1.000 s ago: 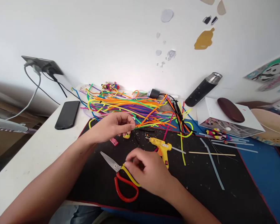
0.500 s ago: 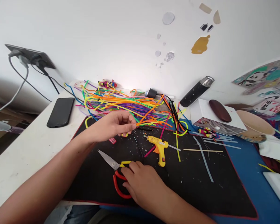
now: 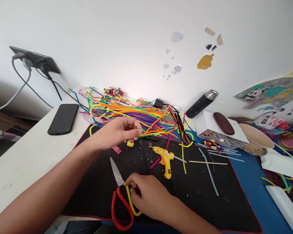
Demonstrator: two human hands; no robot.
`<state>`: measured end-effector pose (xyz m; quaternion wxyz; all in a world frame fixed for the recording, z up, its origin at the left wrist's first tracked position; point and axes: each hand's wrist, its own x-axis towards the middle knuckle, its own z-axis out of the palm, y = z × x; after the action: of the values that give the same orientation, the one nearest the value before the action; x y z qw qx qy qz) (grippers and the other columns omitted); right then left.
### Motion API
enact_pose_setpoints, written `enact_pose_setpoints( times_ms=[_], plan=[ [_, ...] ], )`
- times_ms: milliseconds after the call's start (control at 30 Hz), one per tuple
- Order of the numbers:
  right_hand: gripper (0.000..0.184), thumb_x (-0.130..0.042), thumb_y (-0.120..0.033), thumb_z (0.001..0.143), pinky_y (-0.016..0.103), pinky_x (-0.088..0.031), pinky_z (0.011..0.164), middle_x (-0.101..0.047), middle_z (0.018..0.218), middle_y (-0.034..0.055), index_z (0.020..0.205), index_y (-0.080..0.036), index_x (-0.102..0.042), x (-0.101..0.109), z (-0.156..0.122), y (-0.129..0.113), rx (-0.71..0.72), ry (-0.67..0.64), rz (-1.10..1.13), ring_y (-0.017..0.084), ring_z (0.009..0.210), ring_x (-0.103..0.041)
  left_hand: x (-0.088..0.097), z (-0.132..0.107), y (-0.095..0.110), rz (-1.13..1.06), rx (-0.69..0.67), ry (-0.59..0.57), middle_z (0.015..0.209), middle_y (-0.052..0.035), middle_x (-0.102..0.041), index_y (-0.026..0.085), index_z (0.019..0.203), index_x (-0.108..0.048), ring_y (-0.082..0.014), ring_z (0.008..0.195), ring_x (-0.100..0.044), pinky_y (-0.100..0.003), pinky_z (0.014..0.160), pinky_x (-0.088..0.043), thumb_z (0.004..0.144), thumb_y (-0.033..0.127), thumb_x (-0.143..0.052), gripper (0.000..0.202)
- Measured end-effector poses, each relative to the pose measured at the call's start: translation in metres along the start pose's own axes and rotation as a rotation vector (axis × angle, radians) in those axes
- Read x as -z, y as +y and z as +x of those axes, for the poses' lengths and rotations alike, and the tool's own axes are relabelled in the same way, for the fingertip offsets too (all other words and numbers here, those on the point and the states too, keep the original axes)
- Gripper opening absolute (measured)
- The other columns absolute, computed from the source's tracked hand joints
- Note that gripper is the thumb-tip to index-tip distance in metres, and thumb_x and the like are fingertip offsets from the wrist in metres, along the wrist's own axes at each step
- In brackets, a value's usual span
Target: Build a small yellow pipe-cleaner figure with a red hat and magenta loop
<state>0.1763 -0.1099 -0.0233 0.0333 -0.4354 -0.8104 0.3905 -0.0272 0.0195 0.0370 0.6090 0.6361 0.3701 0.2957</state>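
My left hand [image 3: 118, 131] hovers over the black mat [image 3: 210, 201] with its fingers pinched together; what they hold is too small to name. A small yellow piece [image 3: 130, 143] lies just below those fingertips. My right hand [image 3: 148, 196] is closed on the handles of the scissors [image 3: 120, 198], which have a red and a yellow loop and blades pointing up-left. The yellow glue gun [image 3: 164, 157] lies on the mat to the right of the scissors. A heap of coloured pipe cleaners [image 3: 136, 113] spreads behind my left hand.
A black phone [image 3: 62, 119] lies on the white table at the left, below a wall socket with cables [image 3: 34, 61]. A black flask [image 3: 200, 104], a white box [image 3: 219, 130] with a dark case on it, glue sticks [image 3: 210, 172] and a pink piece [image 3: 116, 149] lie around.
My right hand has closed on the scissors' handles and turned them, so the blades now point more upward. My left hand stays pinched in place. The camera shifted slightly.
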Motion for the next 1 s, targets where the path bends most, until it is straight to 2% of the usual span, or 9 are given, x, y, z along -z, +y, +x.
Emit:
enact_pose_setpoints(
  times_ms=[67, 133, 233, 367, 433, 533, 700, 833, 1000],
  plan=[
    [0.029, -0.062, -0.005, 0.092, 0.023, -0.048, 0.066, -0.079, 0.086, -0.0027, 0.114, -0.021, -0.072, -0.001, 0.0, 0.002, -0.068, 0.021, 0.133, 0.015, 0.072, -0.073, 0.001, 0.0, 0.0, -0.003, -0.011, 0.017, 0.071, 0.0026, -0.063, 0.018, 0.084, -0.064, -0.0103, 0.06, -0.056, -0.022, 0.058, -0.046, 0.091, 0.043, -0.076, 0.029],
    [0.021, -0.07, -0.014, 0.094, 0.024, -0.047, 0.066, -0.08, 0.088, -0.0027, 0.114, -0.022, -0.072, -0.003, -0.002, 0.001, -0.088, 0.02, 0.144, 0.015, 0.072, -0.073, 0.002, 0.0, -0.001, 0.003, -0.02, 0.035, 0.071, 0.0028, -0.062, 0.018, 0.083, -0.064, -0.0102, 0.06, -0.055, -0.022, 0.058, -0.045, 0.09, 0.041, -0.077, 0.028],
    [0.029, -0.08, -0.036, 0.096, 0.03, -0.053, 0.076, -0.081, 0.107, 0.0023, 0.121, -0.024, -0.071, -0.008, -0.006, -0.003, -0.061, -0.014, 0.003, 0.023, 0.09, -0.078, 0.002, 0.001, -0.005, 0.007, -0.009, 0.037, 0.071, 0.0026, -0.064, 0.018, 0.083, -0.064, -0.0103, 0.06, -0.056, -0.021, 0.057, -0.045, 0.089, 0.038, -0.078, 0.025],
    [0.05, -0.078, -0.054, 0.097, 0.042, -0.061, 0.082, -0.077, 0.12, 0.0094, 0.134, -0.023, -0.066, -0.023, -0.009, -0.012, -0.006, -0.105, -0.218, 0.034, 0.101, -0.078, 0.002, 0.003, -0.011, -0.004, 0.011, 0.011, 0.072, 0.003, -0.066, 0.018, 0.088, -0.065, -0.01, 0.059, -0.057, -0.021, 0.056, -0.044, 0.089, 0.035, -0.078, 0.021],
    [0.054, -0.079, -0.053, 0.096, 0.043, -0.063, 0.076, -0.075, 0.12, 0.0121, 0.137, -0.022, -0.064, -0.033, -0.008, -0.016, 0.013, -0.128, -0.315, 0.036, 0.096, -0.079, 0.002, 0.003, -0.013, -0.005, 0.011, 0.001, 0.073, 0.0033, -0.066, 0.018, 0.088, -0.065, -0.0097, 0.059, -0.057, -0.021, 0.056, -0.044, 0.09, 0.034, -0.077, 0.021],
    [0.044, -0.076, -0.043, 0.099, 0.042, -0.064, 0.069, -0.074, 0.119, 0.0133, 0.135, -0.02, -0.064, -0.044, -0.005, -0.019, 0.014, -0.125, -0.382, 0.035, 0.092, -0.079, 0.001, 0.004, -0.013, -0.02, 0.013, 0.0, 0.073, 0.0032, -0.066, 0.018, 0.088, -0.064, -0.0097, 0.059, -0.057, -0.02, 0.056, -0.044, 0.089, 0.035, -0.078, 0.022],
    [0.029, -0.071, -0.038, 0.099, 0.037, -0.061, 0.067, -0.076, 0.113, 0.0122, 0.122, -0.019, -0.07, -0.044, -0.002, -0.014, 0.007, -0.131, -0.361, 0.032, 0.087, -0.079, 0.001, 0.002, -0.01, -0.006, 0.025, 0.003, 0.071, 0.0023, -0.065, 0.018, 0.087, -0.064, -0.0109, 0.059, -0.058, -0.021, 0.056, -0.045, 0.091, 0.037, -0.075, 0.022],
    [0.029, -0.076, -0.032, 0.089, 0.032, -0.056, 0.072, -0.078, 0.11, 0.0081, 0.116, -0.021, -0.073, -0.036, -0.008, -0.004, -0.046, -0.041, -0.144, 0.025, 0.083, -0.075, 0.004, 0.001, -0.007, 0.001, 0.007, 0.029, 0.072, 0.0019, -0.065, 0.018, 0.085, -0.063, -0.0111, 0.06, -0.057, -0.022, 0.057, -0.046, 0.089, 0.036, -0.075, 0.022],
    [0.024, -0.074, -0.023, 0.083, 0.023, -0.042, 0.059, -0.067, 0.077, -0.0038, 0.107, -0.021, -0.071, -0.032, -0.01, 0.009, -0.18, 0.046, 0.514, 0.012, 0.061, -0.056, 0.004, 0.004, -0.009, -0.006, 0.006, 0.049, 0.073, 0.0021, -0.063, 0.018, 0.084, -0.063, -0.0106, 0.062, -0.056, -0.021, 0.059, -0.046, 0.088, 0.039, -0.076, 0.025]
  ],
)
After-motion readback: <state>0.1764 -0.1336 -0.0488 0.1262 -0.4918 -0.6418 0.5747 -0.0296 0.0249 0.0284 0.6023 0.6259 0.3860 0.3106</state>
